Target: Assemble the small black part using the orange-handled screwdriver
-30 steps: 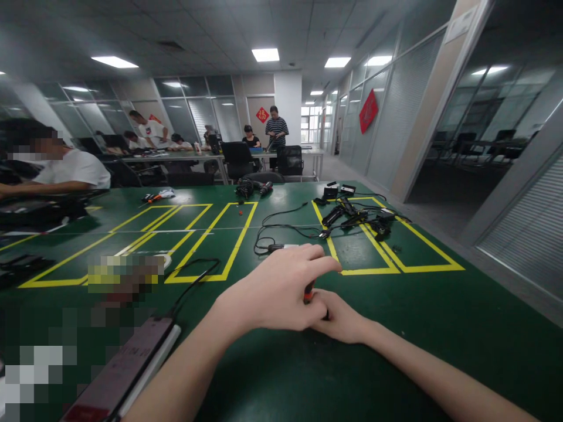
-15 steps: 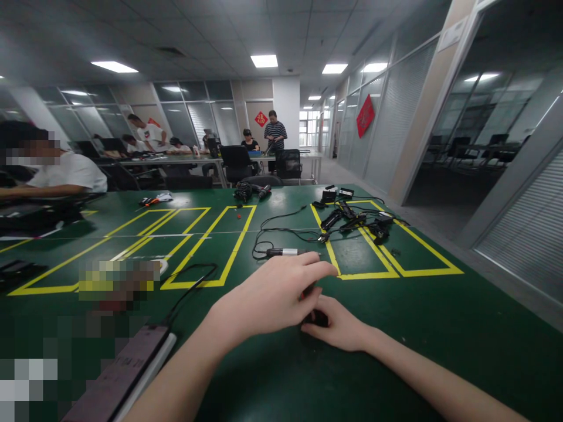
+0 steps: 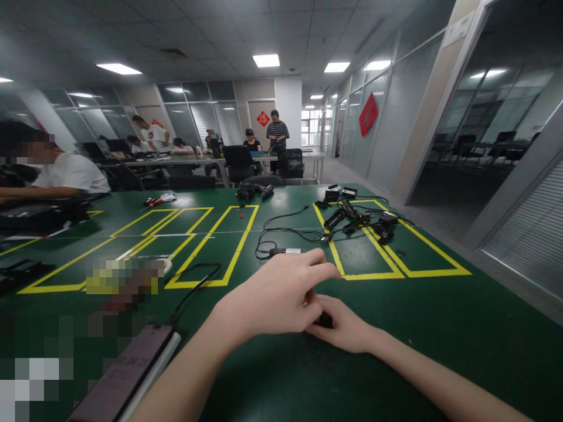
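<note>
My left hand (image 3: pixel 275 296) reaches over from the left, its fingers curled down around a small tool with a red and black handle (image 3: pixel 307 299), mostly hidden beneath them. My right hand (image 3: pixel 345 324) lies low on the green table (image 3: pixel 440 328) right against it, fingers pinched on a small black part (image 3: pixel 326 320). Both hands meet near the table's front middle. What the black part is I cannot make out.
Behind the hands lie a black cable with a silver plug (image 3: pixel 285 251) and a heap of black adapters and cords (image 3: pixel 356 220) in yellow-taped boxes. A long flat device (image 3: pixel 127 372) sits at lower left. A seated person (image 3: pixel 57 176) is at far left; others work at tables behind.
Both hands stay together with only slight finger shifts; the red handle shows less now. The view has drifted a little.
</note>
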The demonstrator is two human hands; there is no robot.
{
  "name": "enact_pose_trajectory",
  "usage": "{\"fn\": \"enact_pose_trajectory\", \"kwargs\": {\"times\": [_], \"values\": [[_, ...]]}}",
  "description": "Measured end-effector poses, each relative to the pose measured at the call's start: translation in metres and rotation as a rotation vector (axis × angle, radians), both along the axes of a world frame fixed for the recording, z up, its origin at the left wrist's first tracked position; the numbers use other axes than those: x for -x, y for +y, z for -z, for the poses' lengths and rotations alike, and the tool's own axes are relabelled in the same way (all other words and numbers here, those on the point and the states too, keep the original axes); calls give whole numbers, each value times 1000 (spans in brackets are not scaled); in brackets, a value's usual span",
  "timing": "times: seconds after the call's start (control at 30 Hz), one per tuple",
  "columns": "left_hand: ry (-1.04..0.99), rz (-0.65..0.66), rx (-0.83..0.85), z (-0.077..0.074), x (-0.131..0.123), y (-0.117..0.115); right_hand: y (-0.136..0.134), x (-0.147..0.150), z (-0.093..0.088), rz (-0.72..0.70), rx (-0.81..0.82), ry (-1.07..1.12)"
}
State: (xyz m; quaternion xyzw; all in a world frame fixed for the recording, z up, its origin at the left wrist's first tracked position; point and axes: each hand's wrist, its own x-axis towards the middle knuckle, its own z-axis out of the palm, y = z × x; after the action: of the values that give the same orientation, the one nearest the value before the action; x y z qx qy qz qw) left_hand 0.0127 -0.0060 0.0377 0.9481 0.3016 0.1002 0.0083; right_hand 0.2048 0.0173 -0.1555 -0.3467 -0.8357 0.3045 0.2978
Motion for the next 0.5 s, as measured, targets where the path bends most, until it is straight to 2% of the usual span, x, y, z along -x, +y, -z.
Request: {"fn": "enact_pose_trajectory", "kwargs": {"times": [0.3,0.5], "values": [[-44,51,-9,3,-3,2,-2,0,-1,10,-16,11],[-34,7,-20,5,-3,1,-2,0,-1,14,-15,2]]}}
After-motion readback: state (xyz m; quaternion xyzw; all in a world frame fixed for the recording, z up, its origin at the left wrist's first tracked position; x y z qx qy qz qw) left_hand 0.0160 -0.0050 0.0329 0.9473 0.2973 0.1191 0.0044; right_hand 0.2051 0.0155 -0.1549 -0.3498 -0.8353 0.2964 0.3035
